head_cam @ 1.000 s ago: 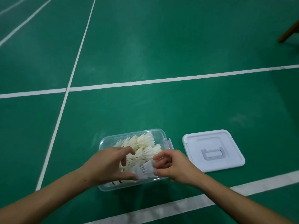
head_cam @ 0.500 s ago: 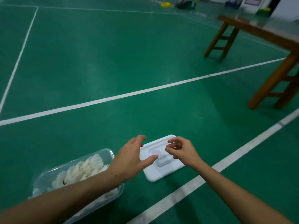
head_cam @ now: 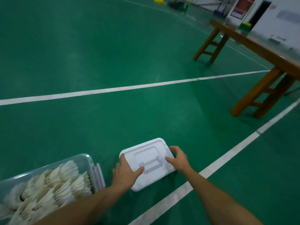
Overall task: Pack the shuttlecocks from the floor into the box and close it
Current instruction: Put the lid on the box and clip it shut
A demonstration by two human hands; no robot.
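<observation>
A clear plastic box (head_cam: 84, 158) sits on the green floor at the lower left, filled with several white shuttlecocks (head_cam: 48, 187). Its white lid (head_cam: 149, 151) with a recessed handle lies flat on the floor to the right of the box. My left hand (head_cam: 125, 172) grips the lid's left edge, thumb on top near the handle. My right hand (head_cam: 177, 158) grips the lid's right edge, thumb on top and fingers curled over the side. My left forearm crosses in front of the box's near corner.
A long wooden bench (head_cam: 253, 51) stands at the right, its legs on the floor beyond a white court line (head_cam: 211, 166). Another white line (head_cam: 113, 90) runs across the middle. Yellow and dark gear lies far back by the wall.
Both hands left the shuttlecocks in the box, moved right and came down onto the lid, now gripping its two sides. The view swung right, bringing the bench into sight.
</observation>
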